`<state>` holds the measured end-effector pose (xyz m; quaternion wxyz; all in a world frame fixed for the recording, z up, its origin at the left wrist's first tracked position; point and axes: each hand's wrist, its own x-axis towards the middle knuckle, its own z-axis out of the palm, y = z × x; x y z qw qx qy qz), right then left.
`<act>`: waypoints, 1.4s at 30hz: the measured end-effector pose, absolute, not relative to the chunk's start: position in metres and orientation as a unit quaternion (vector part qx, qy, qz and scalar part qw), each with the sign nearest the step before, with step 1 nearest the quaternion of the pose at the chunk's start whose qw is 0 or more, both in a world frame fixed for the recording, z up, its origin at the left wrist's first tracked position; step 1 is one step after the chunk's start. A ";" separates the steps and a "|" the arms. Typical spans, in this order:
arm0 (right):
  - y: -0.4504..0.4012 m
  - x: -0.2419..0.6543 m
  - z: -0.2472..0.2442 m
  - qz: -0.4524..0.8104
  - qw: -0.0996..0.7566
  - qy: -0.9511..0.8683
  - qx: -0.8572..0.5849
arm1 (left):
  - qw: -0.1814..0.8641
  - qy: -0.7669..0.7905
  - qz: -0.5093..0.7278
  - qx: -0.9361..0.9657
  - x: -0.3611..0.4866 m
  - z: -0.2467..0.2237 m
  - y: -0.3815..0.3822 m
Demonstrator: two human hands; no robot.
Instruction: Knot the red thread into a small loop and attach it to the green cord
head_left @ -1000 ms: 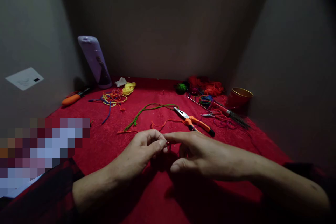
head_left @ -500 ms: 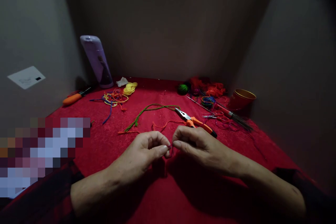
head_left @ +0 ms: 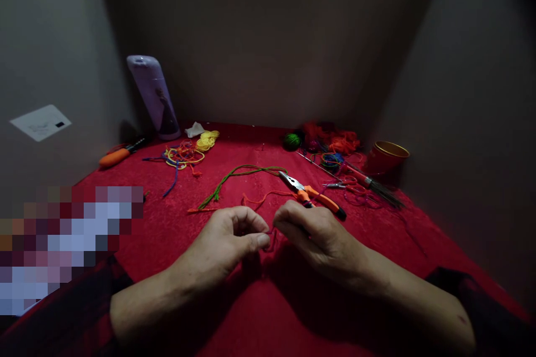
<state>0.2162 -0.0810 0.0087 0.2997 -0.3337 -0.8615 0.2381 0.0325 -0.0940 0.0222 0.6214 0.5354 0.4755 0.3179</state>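
Observation:
A thin dark reddish thread (head_left: 274,239) forms a small loop between my hands, over the near middle of the red cloth. My left hand (head_left: 237,240) pinches one part of it between thumb and fingertips. My right hand (head_left: 320,237) is closed just to the right, fingers pressed together on the thread; its thumb tip is mostly hidden. Just beyond my right hand lie pliers (head_left: 320,198) with orange handles. A red cord (head_left: 268,195) runs behind my hands, and a green cord (head_left: 232,174) curves farther back.
The red cloth (head_left: 251,150) bears a purple bottle (head_left: 154,97), tangled threads (head_left: 184,155) and an orange-handled tool (head_left: 115,157) at left. At right are yarn (head_left: 343,142), scissors (head_left: 343,183), a wire bundle (head_left: 383,192) and a red cup (head_left: 385,159). Walls stand around.
My right hand has turned, hiding its thumb tip, and has moved slightly left. More of the thread loop shows between my hands. My left hand has barely moved.

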 end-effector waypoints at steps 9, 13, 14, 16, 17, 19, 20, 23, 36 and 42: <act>-0.083 0.215 0.014 0.335 0.266 -0.826 -0.368 | 0.621 0.461 0.304 0.556 0.033 0.022 -0.099; -0.084 0.212 0.016 0.468 0.272 -0.758 -0.363 | 0.627 0.452 0.326 0.544 0.033 0.020 -0.100; -0.084 0.211 0.015 0.504 0.272 -0.736 -0.362 | 0.626 0.451 0.327 0.545 0.033 0.019 -0.099; -0.085 0.211 0.014 0.573 0.267 -0.686 -0.359 | 0.617 0.452 0.326 0.555 0.034 0.019 -0.099; -0.085 0.211 0.013 0.604 0.264 -0.662 -0.356 | 0.609 0.454 0.328 0.562 0.034 0.019 -0.099; -0.086 0.210 0.011 0.657 0.261 -0.616 -0.346 | 0.587 0.456 0.339 0.577 0.035 0.020 -0.099; -0.087 0.210 0.010 0.680 0.259 -0.595 -0.341 | 0.575 0.457 0.346 0.584 0.035 0.021 -0.099; -0.088 0.208 0.008 0.722 0.260 -0.554 -0.323 | 0.556 0.460 0.356 0.593 0.037 0.023 -0.101; -0.087 0.209 0.006 0.390 0.346 -0.747 -0.412 | 0.570 0.462 0.362 0.575 0.036 0.019 -0.100; -0.094 0.208 0.002 0.130 0.413 -0.828 -0.355 | 0.551 0.489 0.371 0.564 0.035 0.019 -0.097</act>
